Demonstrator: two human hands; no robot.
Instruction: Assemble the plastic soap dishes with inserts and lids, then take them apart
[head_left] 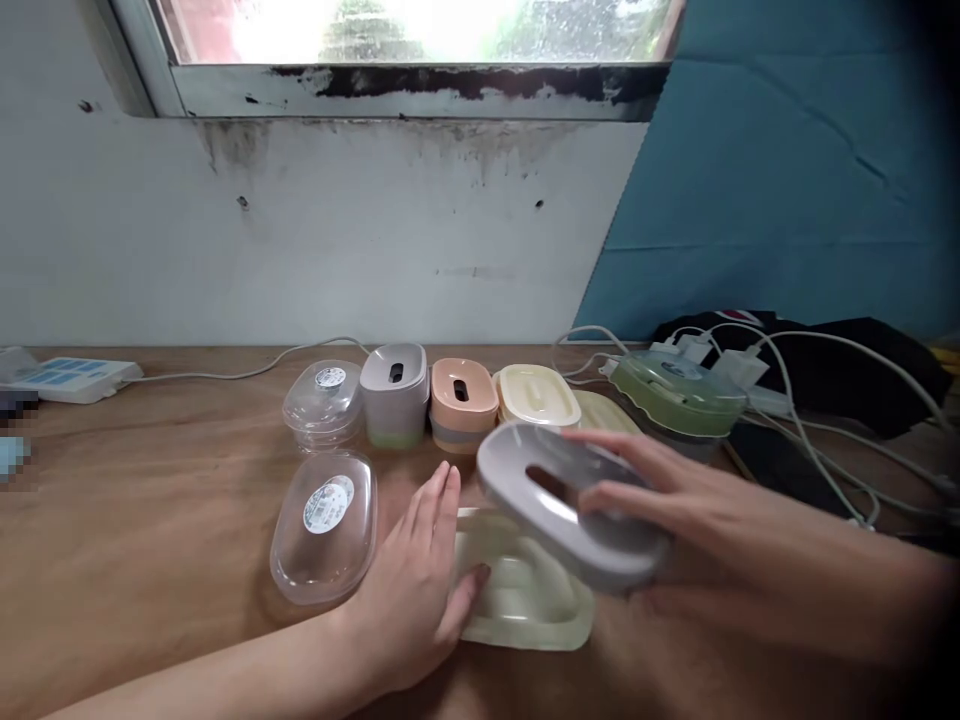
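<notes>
My right hand grips a grey oval lid with a slot in its middle, tilted and lifted above the table. Under it lies a pale green shallow tray-like piece, partly hidden by the lid. My left hand rests at the left edge of that green piece, fingers stretched out and thumb over its rim. Left of this hand lies a clear plastic lid with a round white label.
Along the back stand a clear container, a grey slotted box, an orange slotted box, cream lids and a green container. Cables, chargers and a dark phone lie right; a white power strip lies left.
</notes>
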